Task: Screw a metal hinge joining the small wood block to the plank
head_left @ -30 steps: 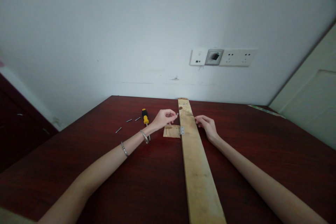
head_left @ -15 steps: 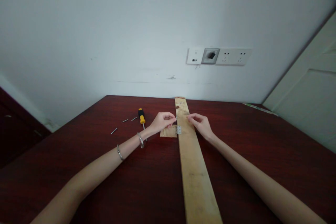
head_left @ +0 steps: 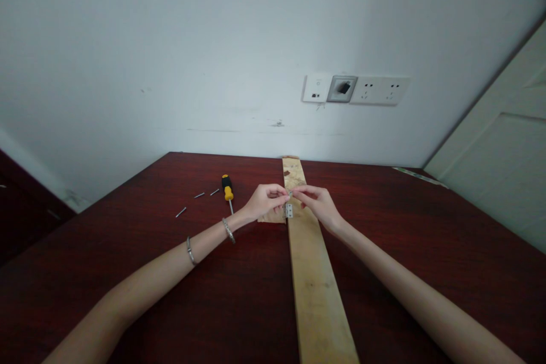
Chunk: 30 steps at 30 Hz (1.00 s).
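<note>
My left hand [head_left: 272, 201] is closed in a pinch above the left edge of a long wooden board [head_left: 318, 284]. At its fingertips is a small metal piece [head_left: 290, 193], too small to name. From the other side, the pinched fingers of my right hand [head_left: 318, 203] meet it over the board. Just below the fingertips, a metal hinge [head_left: 289, 210] lies against the board's left edge. Beneath my left hand a piece of brown card or thin wood [head_left: 269, 218] shows, partly covered.
Left of my hands lies a yellow and black screwdriver [head_left: 228, 189], its tip hidden by my forearm. Several screws [head_left: 181, 212] are scattered beside it on the dark red table [head_left: 205, 307]. The wall behind carries sockets [head_left: 379, 91].
My right hand has moved left across the board, bringing its fingertips to those of my left hand at the small metal piece. The view has shifted slightly.
</note>
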Motion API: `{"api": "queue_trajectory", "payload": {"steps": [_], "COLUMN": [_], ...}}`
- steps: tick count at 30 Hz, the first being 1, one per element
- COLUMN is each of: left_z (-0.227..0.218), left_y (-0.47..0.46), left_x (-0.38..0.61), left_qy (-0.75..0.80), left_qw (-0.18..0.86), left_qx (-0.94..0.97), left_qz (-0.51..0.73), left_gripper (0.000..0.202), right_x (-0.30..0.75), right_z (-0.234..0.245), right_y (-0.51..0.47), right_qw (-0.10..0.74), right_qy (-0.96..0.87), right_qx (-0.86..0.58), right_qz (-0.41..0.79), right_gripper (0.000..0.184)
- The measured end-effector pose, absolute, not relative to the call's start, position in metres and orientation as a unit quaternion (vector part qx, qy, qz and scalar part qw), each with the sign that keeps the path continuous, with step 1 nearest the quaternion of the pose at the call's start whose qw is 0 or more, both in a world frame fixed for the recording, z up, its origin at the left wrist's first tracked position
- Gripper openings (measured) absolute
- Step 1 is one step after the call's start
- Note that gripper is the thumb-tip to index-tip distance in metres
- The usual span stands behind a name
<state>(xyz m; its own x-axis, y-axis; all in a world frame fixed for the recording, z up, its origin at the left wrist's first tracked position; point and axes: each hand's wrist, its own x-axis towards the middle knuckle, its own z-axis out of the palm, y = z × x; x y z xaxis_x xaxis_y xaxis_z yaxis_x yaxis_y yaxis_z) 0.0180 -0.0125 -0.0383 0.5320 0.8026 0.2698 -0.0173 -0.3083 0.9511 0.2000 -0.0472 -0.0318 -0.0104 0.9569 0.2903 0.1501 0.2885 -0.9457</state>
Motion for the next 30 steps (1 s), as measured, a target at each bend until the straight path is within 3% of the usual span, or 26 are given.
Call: {"api": "queue_trajectory", "payload": {"steps": [18, 30], "left_z": [-0.035, -0.04], "left_y": [-0.013, -0.007], "left_x": [0.019, 0.018], "left_qy": [0.284, 0.277], "left_qw": [0.524, 0.55], "left_qx": [0.703, 0.703], "left_qz": [0.388, 0.356], "left_gripper": [0.038, 0.04], "right_x": [0.199, 0.209], "right_z": [-0.03, -0.041], "right_y": [-0.049, -0.04], "right_qw": [0.523, 0.541], "right_qy": [-0.599, -0.611], "right_qx": [-0.456, -0.462], "right_qz": [0.399, 0.346], "right_gripper": [0.027, 0.029]}}
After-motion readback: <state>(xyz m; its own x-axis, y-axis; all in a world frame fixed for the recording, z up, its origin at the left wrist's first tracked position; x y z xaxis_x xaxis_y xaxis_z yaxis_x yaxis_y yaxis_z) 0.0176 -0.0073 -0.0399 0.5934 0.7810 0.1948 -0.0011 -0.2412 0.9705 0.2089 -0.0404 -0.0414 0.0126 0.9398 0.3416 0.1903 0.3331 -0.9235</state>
